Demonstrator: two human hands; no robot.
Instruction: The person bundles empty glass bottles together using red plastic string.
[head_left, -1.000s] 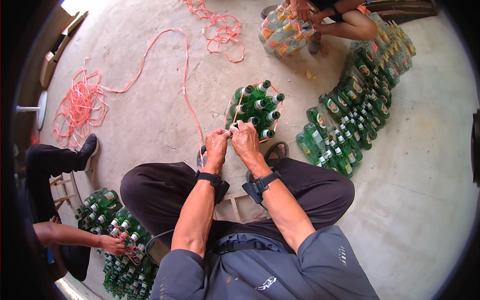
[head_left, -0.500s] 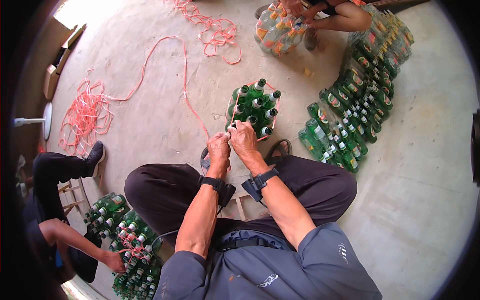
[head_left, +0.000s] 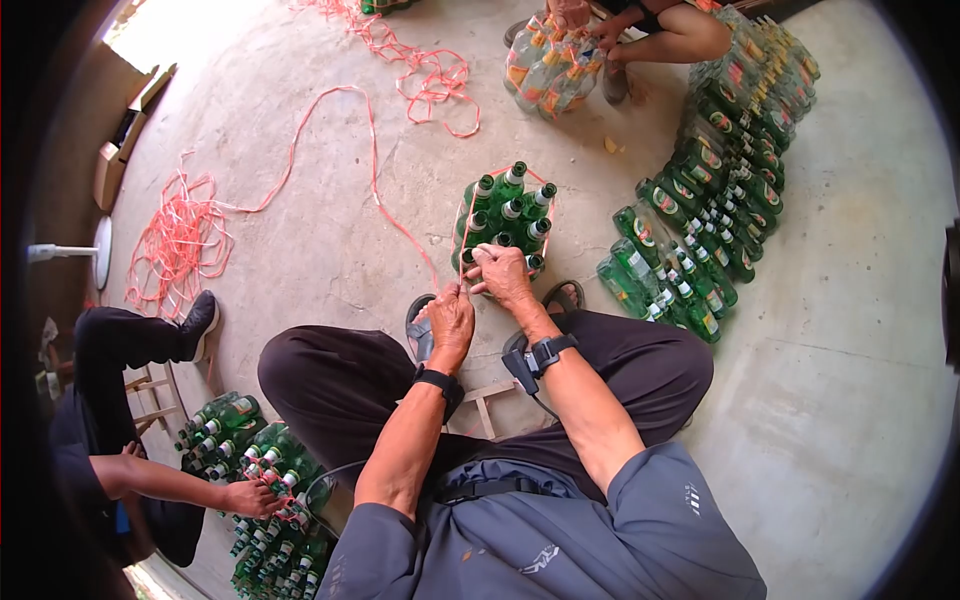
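Observation:
A cluster of green glass bottles (head_left: 510, 212) stands upright on the floor in front of me, with pink twine (head_left: 463, 215) looped around it. My left hand (head_left: 452, 325) is closed on the twine, just below the near side of the bundle. Right at the nearest bottles, my right hand (head_left: 505, 278) has its fingers curled at the same twine; its fingertips are partly hidden. From the left hand a long strand (head_left: 375, 185) of twine runs over the floor to a tangled pile (head_left: 178, 240).
Rows of bottles (head_left: 705, 215) lie on the right. Another person's hands (head_left: 590, 25) are at clear bottles (head_left: 552, 70) at the top. At lower left, a co-worker's hand (head_left: 252, 498) touches tied green bottles (head_left: 275, 545). More loose twine (head_left: 430, 80) lies ahead.
My left hand has moved down and slightly right, away from the bottles. My right hand has shifted a little right and its fingers have spread somewhat. The co-worker's hand at lower left has moved up and right.

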